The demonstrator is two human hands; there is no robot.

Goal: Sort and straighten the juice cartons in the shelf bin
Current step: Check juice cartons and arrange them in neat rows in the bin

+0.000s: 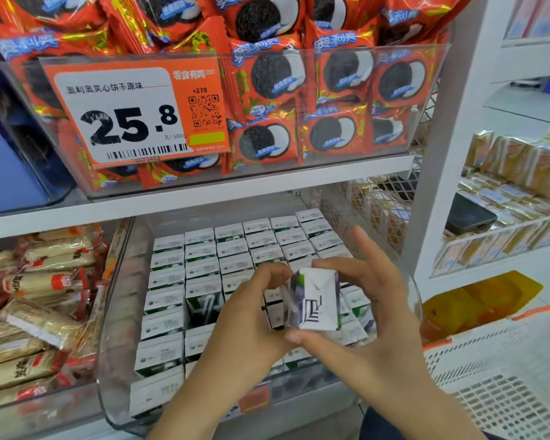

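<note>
A clear plastic shelf bin (115,312) holds several small white-and-green juice cartons (204,268) standing upright in rows. One carton (315,300) is lifted above the bin's front right part, tilted, its folded white bottom facing me. My left hand (248,315) grips its left side with curled fingers. My right hand (365,300) holds its right side, thumb under the carton and fingers spread over the top. Near the bin's middle is a gap (204,312) where one carton sits lower, with a straw showing.
Above is a bin of red cookie packets (331,90) with an orange price tag (134,112). Wrapped wafer snacks (38,296) fill the bin on the left. A white perforated basket (505,376) sits at lower right. A wire shelf with gold packets (515,173) and a dark phone (470,214) is on the right.
</note>
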